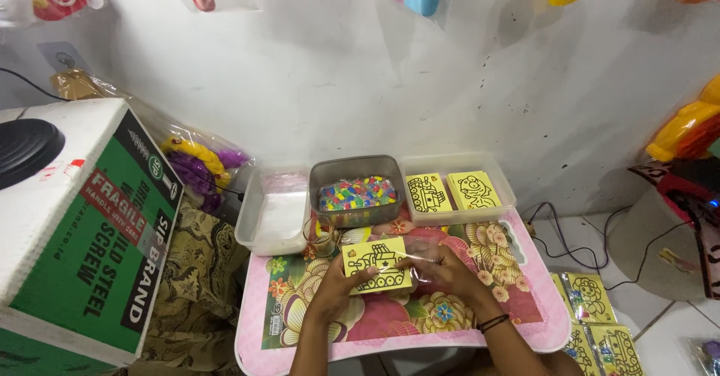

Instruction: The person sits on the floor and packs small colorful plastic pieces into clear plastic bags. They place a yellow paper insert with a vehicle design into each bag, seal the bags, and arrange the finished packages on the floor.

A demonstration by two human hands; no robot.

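Left hand (335, 284) and right hand (442, 271) both gripping yellow picture card (375, 266) — clear sleeve (420, 260) at right hand.

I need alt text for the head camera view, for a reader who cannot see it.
Two bare hands, left hand and right hand, hold a yellow card with a black line drawing over a small pink floral table. Behind it stand a clear tray, a grey tub of coloured bits and a tray of similar cards.

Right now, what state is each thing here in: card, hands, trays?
Yellow card: held up over the table, picture side up.
Left hand: grip shut on the card's left edge.
Right hand: on a clear sleeve at the card's right edge.
Grey tray: open, full of coloured bits.
Right tray: open, two card stacks.
Left tray: open, clear sleeves inside.
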